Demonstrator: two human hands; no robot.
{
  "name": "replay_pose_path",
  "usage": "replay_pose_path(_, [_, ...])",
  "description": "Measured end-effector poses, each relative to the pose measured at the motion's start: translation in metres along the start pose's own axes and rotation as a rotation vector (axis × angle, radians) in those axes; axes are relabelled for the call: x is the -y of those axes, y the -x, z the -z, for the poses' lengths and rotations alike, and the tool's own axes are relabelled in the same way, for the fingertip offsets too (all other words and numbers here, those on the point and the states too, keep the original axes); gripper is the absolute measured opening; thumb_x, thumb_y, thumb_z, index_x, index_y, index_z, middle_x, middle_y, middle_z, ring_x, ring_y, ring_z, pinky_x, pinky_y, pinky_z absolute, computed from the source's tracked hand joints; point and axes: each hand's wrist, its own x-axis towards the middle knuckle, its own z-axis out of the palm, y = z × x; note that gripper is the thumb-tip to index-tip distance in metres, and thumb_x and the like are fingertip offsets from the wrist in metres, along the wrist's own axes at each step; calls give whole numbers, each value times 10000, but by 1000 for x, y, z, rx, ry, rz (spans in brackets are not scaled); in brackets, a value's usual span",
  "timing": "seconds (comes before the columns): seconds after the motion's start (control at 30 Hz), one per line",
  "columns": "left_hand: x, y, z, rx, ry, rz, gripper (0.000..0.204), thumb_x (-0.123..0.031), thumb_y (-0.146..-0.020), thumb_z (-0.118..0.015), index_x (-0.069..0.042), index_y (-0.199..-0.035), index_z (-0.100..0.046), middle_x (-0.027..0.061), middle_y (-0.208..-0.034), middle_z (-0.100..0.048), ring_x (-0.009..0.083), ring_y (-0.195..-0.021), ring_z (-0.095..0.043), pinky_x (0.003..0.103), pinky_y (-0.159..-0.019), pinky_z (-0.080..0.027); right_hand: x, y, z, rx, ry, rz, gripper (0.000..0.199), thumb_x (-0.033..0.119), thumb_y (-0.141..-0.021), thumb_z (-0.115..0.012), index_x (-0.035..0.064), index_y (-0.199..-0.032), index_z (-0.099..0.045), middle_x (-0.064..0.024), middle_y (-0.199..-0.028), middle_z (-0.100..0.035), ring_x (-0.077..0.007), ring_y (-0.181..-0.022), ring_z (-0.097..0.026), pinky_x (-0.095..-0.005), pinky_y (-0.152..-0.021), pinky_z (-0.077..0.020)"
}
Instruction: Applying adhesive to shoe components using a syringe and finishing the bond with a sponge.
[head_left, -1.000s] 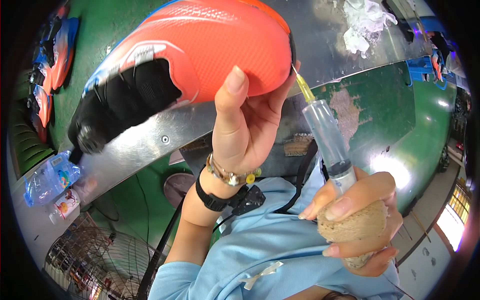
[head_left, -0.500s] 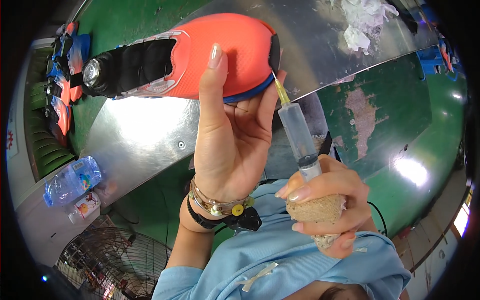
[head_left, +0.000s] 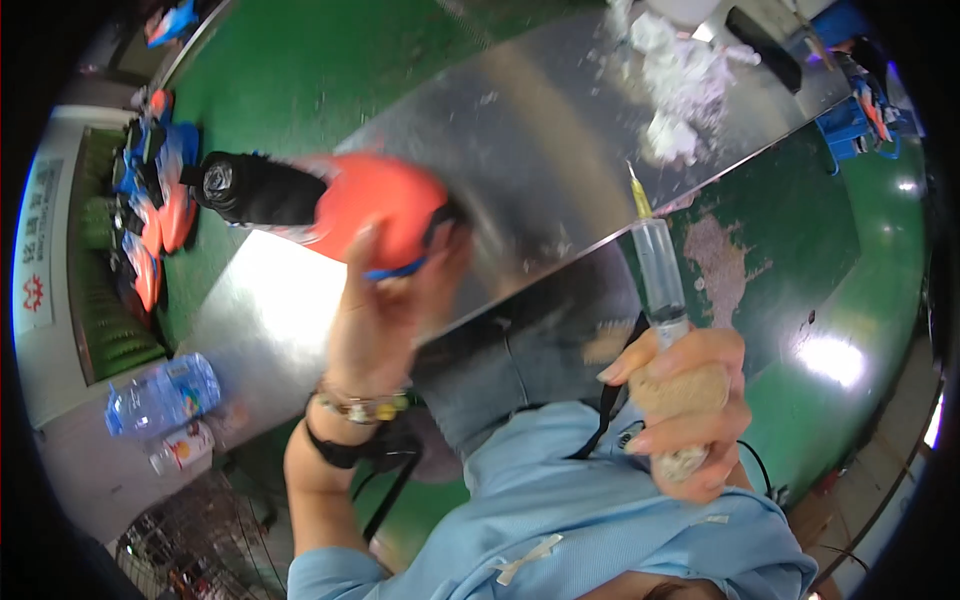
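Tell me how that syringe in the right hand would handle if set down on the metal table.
The syringe has a round, smooth clear barrel, so it would likely roll on the shiny metal table. It looks slim and probably light. Its thin needle tip seems easy to bend. The wrapped grip inside the right hand probably makes it less slippery there.

Orange shoe (head_left: 375, 215) motion-blurred, syringe (head_left: 660, 275) plunger hidden in right hand (head_left: 685, 400) (grip covers it)

Left hand (head_left: 385, 300) gripped orange shoe (head_left: 340, 205), centre-left; right hand (head_left: 685, 395) held syringe (head_left: 660, 275) upright, lower right.
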Motion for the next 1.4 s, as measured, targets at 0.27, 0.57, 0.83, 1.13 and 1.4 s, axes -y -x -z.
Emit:
replay_pose_path(0.27, [-312,-10,155,-228,-360,-931,679,-309,-844,-660,86,-1299,-346,193,-1397,-342,307,-1252,-425,336,-1060,-388,-47,-34,84,-352,150,-15,535,403,-947,-307,-4,-712,-563,-263,-1024,-492,-337,-877,-575,-446,-767,-483])
replay_pose_path(0.57, [-195,-162,21,85,-805,-530,446,-312,-966,-437,28,-1252,-395,194,-1334,-446,266,-1241,-446,366,-1064,-360,-99,-34,137,-571,-507,-174,519,364,-940,-265,-9,-661,-492,-233,-996,-491,-326,-854,-499,-449,-774,-424])
replay_pose_path(0.83, [-74,-319,-120,163,-860,265,681,-458,-926,-466,124,-1263,-358,231,-1317,-448,286,-1244,-442,376,-1050,-368,-100,-39,149,-286,-138,-127,488,298,-967,-351,-11,-660,-572,-210,-865,-599,-309,-854,-557,-393,-770,-457])
replay_pose_path(1.13, [-29,-392,-147,140,-741,-209,387,-228,-828,-692,-61,-1146,-547,59,-1128,-579,186,-1018,-562,334,-865,-517,-85,-33,140,-227,-83,-117,459,270,-980,-388,-27,-695,-590,-187,-1030,-564,-250,-882,-581,-355,-778,-481])
replay_pose_path(1.4, [-74,-197,-74,247,-807,-182,437,-233,-904,-578,-103,-1301,-450,69,-1292,-519,195,-1163,-515,367,-953,-457,-72,-27,137,-351,-155,-191,387,195,-960,-412,-55,-729,-595,-165,-1097,-540,-249,-888,-592,-359,-824,-448])
